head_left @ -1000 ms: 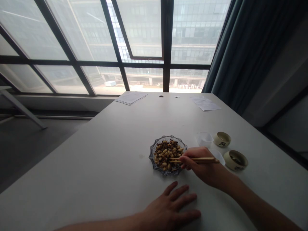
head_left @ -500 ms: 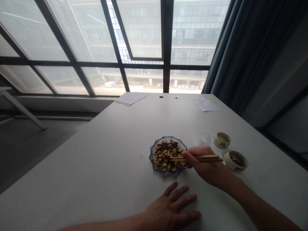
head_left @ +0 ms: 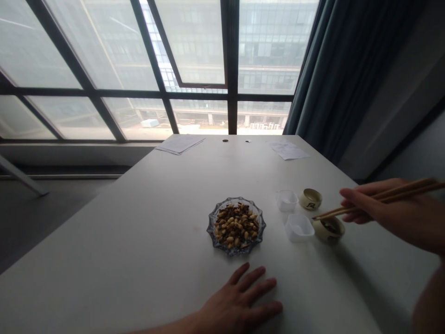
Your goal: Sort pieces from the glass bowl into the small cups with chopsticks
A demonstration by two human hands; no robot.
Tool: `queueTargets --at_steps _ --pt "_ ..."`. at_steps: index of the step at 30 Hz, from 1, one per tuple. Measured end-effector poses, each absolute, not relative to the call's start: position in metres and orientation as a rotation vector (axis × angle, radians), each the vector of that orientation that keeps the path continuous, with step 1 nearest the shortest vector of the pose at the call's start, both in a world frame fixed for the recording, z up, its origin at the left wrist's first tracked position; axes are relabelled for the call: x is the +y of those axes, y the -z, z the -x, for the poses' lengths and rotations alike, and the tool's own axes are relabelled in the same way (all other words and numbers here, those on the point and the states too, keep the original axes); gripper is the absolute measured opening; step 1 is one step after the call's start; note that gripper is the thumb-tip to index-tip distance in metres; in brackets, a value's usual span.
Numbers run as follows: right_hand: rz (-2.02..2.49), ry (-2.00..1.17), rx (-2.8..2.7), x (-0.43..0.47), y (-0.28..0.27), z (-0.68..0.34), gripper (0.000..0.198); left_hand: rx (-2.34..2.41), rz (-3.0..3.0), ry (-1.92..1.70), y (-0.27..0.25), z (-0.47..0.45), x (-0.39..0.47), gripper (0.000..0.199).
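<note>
In my right hand (head_left: pixel 385 206) is a pair of wooden chopsticks (head_left: pixel 332 213), pinched at the right of the view. Their tips are close together above the rim of the nearer small ceramic cup (head_left: pixel 328 236). A tiny dark piece shows at the tips, too small to name. Dark bits lie inside that cup. My left hand (head_left: pixel 239 299) rests on the table with fingers spread, holding nothing. Just beyond it stands a scalloped glass bowl (head_left: pixel 211 229) filled with peanuts and dark seeds (head_left: pixel 237 225).
Two clear plastic tubs (head_left: pixel 299 228) stand between the bowl and the cups. Behind the nearer cup is a second ceramic cup (head_left: pixel 310 200) with a dark character. Papers (head_left: pixel 181 144) lie at the white table's (head_left: pixel 139 232) far end, loose sheets (head_left: pixel 289 150) to the right.
My right hand has carried the chopsticks from the bowl rightward to above the nearer cup. The nearer plastic tub now shows fully. My left hand stays flat; the view has shifted slightly.
</note>
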State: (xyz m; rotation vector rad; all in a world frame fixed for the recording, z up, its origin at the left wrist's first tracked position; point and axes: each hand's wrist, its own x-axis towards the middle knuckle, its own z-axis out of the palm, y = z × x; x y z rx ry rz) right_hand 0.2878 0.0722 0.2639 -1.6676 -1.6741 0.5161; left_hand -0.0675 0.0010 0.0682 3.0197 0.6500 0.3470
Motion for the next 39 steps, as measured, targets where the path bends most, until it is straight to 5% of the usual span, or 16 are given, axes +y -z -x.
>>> queueTargets --at_steps 10,21,28,39 --pt "1.799 -0.801 -1.610 0.095 -0.252 -0.312 0.036 0.611 -3.025 -0.397 -0.069 0.068 0.005 0.050" --pt "1.663 -0.461 -1.501 0.075 -0.271 -0.274 0.043 0.612 -2.981 -0.322 -0.074 0.069 0.002 0.057" --pt "1.232 -0.933 -2.029 0.074 -0.245 -0.187 0.038 0.642 -3.000 -0.309 -0.069 0.068 0.001 0.049" --pt "1.248 -1.116 -2.141 0.078 -0.215 -0.151 0.034 0.623 -2.983 -0.290 -0.066 0.068 -0.001 0.048"
